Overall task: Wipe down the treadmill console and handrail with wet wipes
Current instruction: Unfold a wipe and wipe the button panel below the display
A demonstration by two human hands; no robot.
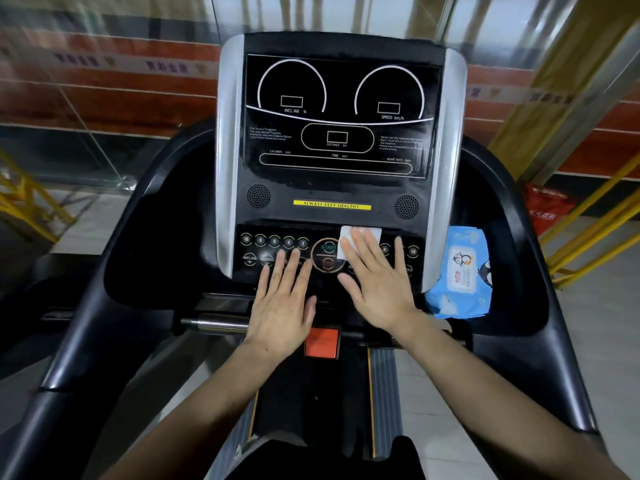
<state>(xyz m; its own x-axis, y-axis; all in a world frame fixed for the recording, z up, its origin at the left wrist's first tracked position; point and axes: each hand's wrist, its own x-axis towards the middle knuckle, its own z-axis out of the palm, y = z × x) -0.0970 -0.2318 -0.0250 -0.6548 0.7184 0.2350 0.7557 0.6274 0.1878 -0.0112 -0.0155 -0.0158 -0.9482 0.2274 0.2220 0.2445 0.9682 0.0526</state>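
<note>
Right hand (375, 289) lies flat, fingers straight and spread, pressing a white wet wipe (356, 239) against the button panel of the treadmill console (332, 161), just right of the START button (327, 254). Left hand (282, 306) rests flat beside it, fingers extended, holding nothing. A blue wipes pack (460, 275) sits at the console's right edge, inside the curved black handrail (540, 271).
</note>
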